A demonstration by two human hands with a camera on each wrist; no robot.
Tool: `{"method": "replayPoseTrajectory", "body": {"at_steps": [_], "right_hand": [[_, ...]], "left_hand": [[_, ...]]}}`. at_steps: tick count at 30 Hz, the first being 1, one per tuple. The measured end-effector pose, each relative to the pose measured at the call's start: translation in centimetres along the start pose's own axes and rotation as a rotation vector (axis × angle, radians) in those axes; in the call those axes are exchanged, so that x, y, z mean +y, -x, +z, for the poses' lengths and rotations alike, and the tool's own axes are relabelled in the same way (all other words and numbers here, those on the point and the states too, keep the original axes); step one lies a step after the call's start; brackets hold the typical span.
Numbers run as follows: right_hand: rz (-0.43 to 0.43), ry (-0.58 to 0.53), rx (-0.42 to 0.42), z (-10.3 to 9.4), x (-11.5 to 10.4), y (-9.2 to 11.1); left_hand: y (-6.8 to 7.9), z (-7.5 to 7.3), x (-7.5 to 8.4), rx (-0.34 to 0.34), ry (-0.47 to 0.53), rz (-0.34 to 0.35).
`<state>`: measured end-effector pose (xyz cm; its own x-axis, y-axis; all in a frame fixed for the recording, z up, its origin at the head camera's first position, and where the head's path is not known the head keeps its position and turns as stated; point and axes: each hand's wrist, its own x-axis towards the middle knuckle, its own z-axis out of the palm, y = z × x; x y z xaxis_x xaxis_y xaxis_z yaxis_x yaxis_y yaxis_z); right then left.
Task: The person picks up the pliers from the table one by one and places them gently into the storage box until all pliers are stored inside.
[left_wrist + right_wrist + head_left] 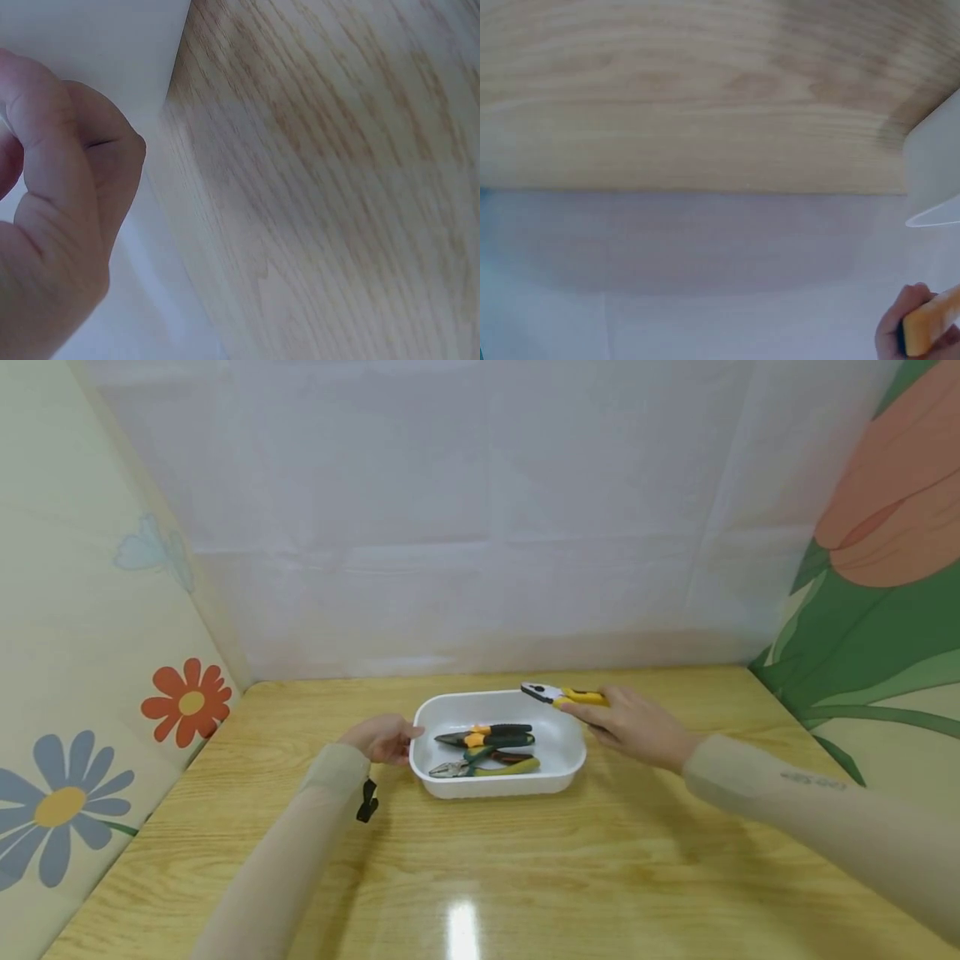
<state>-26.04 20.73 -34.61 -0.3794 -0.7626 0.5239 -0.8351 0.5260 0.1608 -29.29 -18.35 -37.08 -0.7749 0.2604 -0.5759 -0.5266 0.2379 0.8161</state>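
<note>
A white tray [450,706] sits in the middle of the wooden table [585,868]. Inside it lie black-and-orange pliers [487,735] and green-handled pliers [483,765]. My right hand [637,724] grips yellow-handled pliers [562,695] by their handles, holding them over the tray's far right corner with the head pointing left. In the right wrist view a fingertip [896,322] and the yellow handle [930,326] show at the lower right. My left hand [384,737] holds the tray's left rim, its curled fingers [52,187] lying against the tray wall [97,45].
Fabric walls enclose the table: a flower-print panel [90,710] on the left, a plain white one [480,527] behind, a tulip-print panel [885,568] on the right. A small black strap [367,800] hangs from my left sleeve.
</note>
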Motion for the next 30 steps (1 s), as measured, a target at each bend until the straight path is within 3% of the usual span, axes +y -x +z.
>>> {"method": "replayPoseTrajectory", "body": {"at_steps": [8,16,24,30], "right_hand": [[-0.066,-0.003,0.011,0.3,0.0,-1.2],[-0.188,0.018,0.001,1.1,0.9,-1.8],[-0.237,0.095,-0.094,1.3,0.9,-2.6],[-0.262,0.096,-0.113,1.6,0.8,-3.3]], "left_hand": [[0.2,-0.2,-0.1,0.003,-0.002,0.001],[0.2,0.0,0.3,-0.007,-0.001,-0.006],[0.1,0.3,0.4,-0.014,-0.005,-0.016],[0.0,0.2,0.5,-0.001,0.004,-0.028]]}}
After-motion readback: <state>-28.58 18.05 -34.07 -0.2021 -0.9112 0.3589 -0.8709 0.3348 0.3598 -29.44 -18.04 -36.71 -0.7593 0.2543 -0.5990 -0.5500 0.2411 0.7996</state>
